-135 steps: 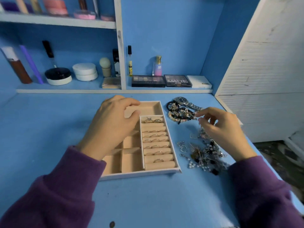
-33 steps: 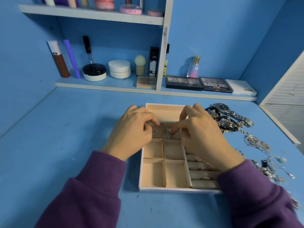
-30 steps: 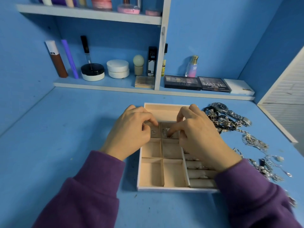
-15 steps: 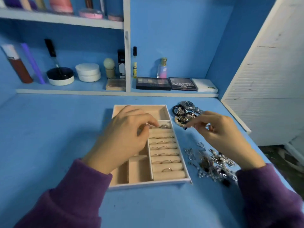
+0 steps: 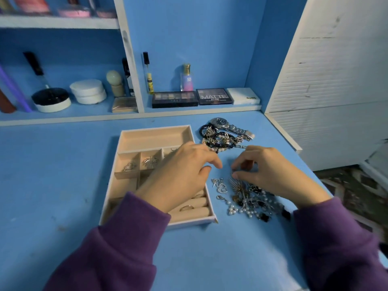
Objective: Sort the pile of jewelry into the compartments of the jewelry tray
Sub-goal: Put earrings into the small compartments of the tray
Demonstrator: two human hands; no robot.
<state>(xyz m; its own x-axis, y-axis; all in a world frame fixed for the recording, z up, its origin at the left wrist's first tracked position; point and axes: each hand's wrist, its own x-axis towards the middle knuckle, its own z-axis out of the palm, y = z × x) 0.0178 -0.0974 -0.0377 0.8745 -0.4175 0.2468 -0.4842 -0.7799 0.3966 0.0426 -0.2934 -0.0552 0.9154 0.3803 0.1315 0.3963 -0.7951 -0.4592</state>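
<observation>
The beige jewelry tray point(image 5: 155, 128) lies in the middle of the blue table. Two of its small compartments each hold a silver earring point(image 5: 129, 165) point(image 5: 150, 161), and a ring point(image 5: 186, 207) sits in the ring rolls. My left hand point(image 5: 180, 177) hovers over the tray's right side, its relaxed fingers reaching past the rim and holding nothing. My right hand point(image 5: 266, 171) is at the top of the near jewelry pile point(image 5: 252, 201), thumb and fingertips curled together just above a gold fan-shaped piece point(image 5: 237, 184). Whether they pinch anything is hidden.
A second heap of bracelets point(image 5: 220, 140) with a silver watch point(image 5: 219, 122) lies behind my hands. Makeup palettes point(image 5: 174, 99), bottles and jars line the low shelf at the back. A white louvred door point(image 5: 336, 80) stands on the right, beside the table's edge.
My left hand has left the ring rolls and slid right over the tray's rim. My right hand came down from the far heap to the near pile. The view shifted slightly.
</observation>
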